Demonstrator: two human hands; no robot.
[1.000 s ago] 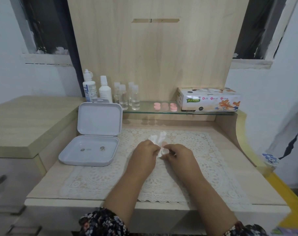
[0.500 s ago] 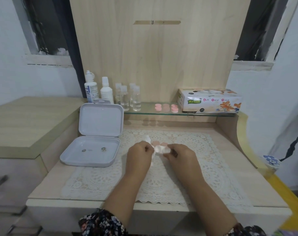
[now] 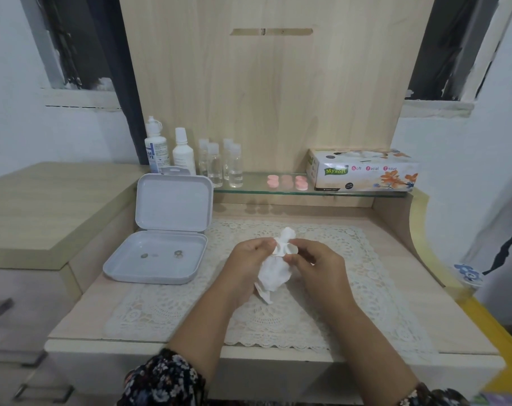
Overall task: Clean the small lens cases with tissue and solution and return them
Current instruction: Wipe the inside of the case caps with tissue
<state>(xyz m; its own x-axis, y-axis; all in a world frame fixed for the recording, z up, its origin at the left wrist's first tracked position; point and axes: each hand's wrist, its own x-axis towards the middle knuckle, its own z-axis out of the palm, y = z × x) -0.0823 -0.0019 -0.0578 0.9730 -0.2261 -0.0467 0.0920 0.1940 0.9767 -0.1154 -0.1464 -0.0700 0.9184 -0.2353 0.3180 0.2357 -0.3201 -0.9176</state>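
Both forearms reach forward over the bench [image 3: 395, 294], hands raised above the lace mat [image 3: 172, 312]. The left hand [image 3: 248, 265] and right hand [image 3: 316, 268] meet fingertip to fingertip, each pinching the tissue [image 3: 273, 272], which hangs crumpled between them. Pink lens cases [image 3: 287, 182] sit on the glass shelf [image 3: 257, 187].

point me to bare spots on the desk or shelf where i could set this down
Bare lace mat right of the right hand, and more near the front edge. The glass shelf is crowded: bottles, pink lens cases, tissue box. The open white case fills the left.
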